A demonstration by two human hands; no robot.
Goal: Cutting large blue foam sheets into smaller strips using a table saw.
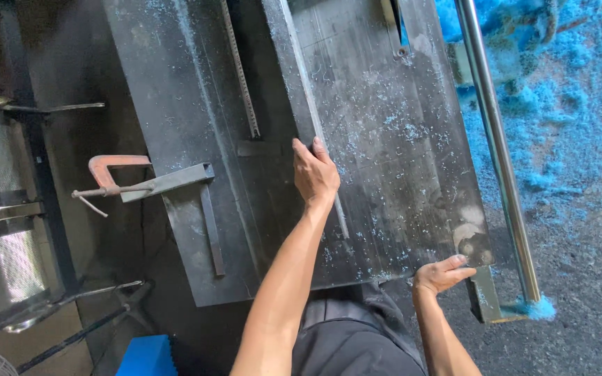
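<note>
The left hand (315,175) lies on the long angle-iron fence (308,118), fingers curled over its raised edge in a loose grip, apparently steadying it against the dark steel table (398,139). The forearm reaches up from the lower frame, elbow bent slightly, wrist straight. The right hand (442,273) sits right of the fence at the table's near edge, thumb on top, fingers hidden beneath, so the grip looks closed on that edge. Left of the fence, an orange clamp (109,174) pins a square tube (168,182) to the table side, likely as a stop. Further right, a bright steel rail (496,146) runs along blue shavings (559,104).
</note>
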